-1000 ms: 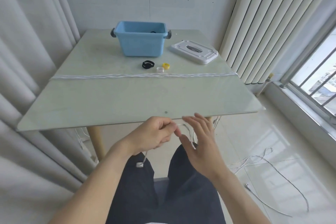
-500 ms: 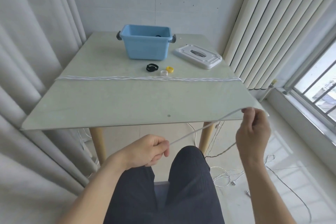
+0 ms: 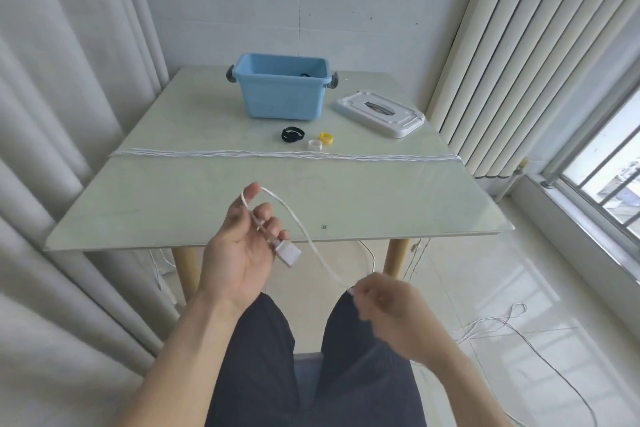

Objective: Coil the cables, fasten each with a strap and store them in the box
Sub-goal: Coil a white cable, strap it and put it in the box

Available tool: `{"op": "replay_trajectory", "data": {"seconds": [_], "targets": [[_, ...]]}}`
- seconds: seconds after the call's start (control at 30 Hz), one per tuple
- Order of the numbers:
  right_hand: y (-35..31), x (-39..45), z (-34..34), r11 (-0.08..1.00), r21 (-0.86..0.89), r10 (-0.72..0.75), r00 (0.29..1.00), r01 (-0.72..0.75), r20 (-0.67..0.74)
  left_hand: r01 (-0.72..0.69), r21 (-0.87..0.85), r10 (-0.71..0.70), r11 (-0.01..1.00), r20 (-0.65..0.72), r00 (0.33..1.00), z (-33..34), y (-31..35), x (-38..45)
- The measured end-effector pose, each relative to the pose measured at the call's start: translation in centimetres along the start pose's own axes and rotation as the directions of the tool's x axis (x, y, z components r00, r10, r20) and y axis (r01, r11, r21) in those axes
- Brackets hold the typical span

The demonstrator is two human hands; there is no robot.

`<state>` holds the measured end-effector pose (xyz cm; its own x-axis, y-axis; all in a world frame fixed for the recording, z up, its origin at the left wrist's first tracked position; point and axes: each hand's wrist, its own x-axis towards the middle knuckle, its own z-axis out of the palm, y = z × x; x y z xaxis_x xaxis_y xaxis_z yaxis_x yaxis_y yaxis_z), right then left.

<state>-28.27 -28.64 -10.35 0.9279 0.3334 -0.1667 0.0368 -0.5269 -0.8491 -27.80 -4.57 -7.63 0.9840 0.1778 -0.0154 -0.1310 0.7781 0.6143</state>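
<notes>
My left hand (image 3: 239, 246) is raised palm-up over the table's near edge, with a white cable (image 3: 298, 218) looped over its fingertips. The cable's white plug (image 3: 288, 252) hangs by the little finger. From there the cable arcs down to my right hand (image 3: 391, 308), which pinches it above my lap and is blurred. A bundle of several white cables (image 3: 287, 155) lies stretched across the table. Black (image 3: 292, 134), white (image 3: 315, 144) and yellow (image 3: 326, 138) straps lie in front of the blue box (image 3: 282, 88), which stands open at the back.
The box's white lid (image 3: 379, 113) lies right of the box on the glass table (image 3: 207, 204). Loose white cable (image 3: 498, 326) trails over the floor at the right. Curtains hang at the left, blinds and a window at the right.
My right hand came back from the far right to my lap. My left hand rose, turned palm-up and now has the cable looped over its fingers.
</notes>
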Motion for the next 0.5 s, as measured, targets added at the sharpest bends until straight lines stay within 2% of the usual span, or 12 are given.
{"op": "replay_trajectory", "data": {"seconds": [0.07, 0.17, 0.23, 0.33, 0.37, 0.43, 0.5], "targets": [[-0.8, -0.7, 1.6, 0.993, -0.100, -0.038, 0.986, 0.055, 0.165, -0.012, -0.007, 0.012, 1.000, -0.033, 0.999, 0.8, -0.2, 0.0], [-1.6, -1.0, 2.9, 0.969, -0.174, -0.124, 0.952, 0.177, 0.278, -0.052, 0.131, 0.066, 0.990, -0.109, 0.992, 0.9, -0.9, 0.4], [-2.1, -0.9, 2.7, 0.958, -0.179, -0.171, 0.946, 0.225, 0.275, -0.058, 0.230, 0.088, 0.971, -0.123, 0.988, 0.7, -1.2, 0.6], [-2.5, -1.0, 2.1, 0.955, -0.128, -0.238, 0.947, 0.269, 0.217, 0.020, 0.416, 0.023, 0.909, -0.097, 0.995, 0.3, -1.6, 0.4], [-2.7, -1.1, 1.8, 0.958, -0.084, -0.255, 0.948, 0.274, 0.189, 0.060, 0.547, -0.017, 0.835, -0.083, 0.996, 0.4, -1.6, 0.2], [-3.1, -1.1, 1.1, 0.958, 0.002, -0.287, 0.954, 0.288, 0.085, 0.151, 0.813, -0.212, 0.563, -0.035, 0.977, 1.0, -1.1, -0.5], [-2.9, -0.9, 0.6, 0.948, 0.007, -0.318, 0.946, 0.319, -0.063, 0.177, 0.938, -0.452, 0.297, -0.025, 0.892, 2.0, -0.6, -1.5]]}}
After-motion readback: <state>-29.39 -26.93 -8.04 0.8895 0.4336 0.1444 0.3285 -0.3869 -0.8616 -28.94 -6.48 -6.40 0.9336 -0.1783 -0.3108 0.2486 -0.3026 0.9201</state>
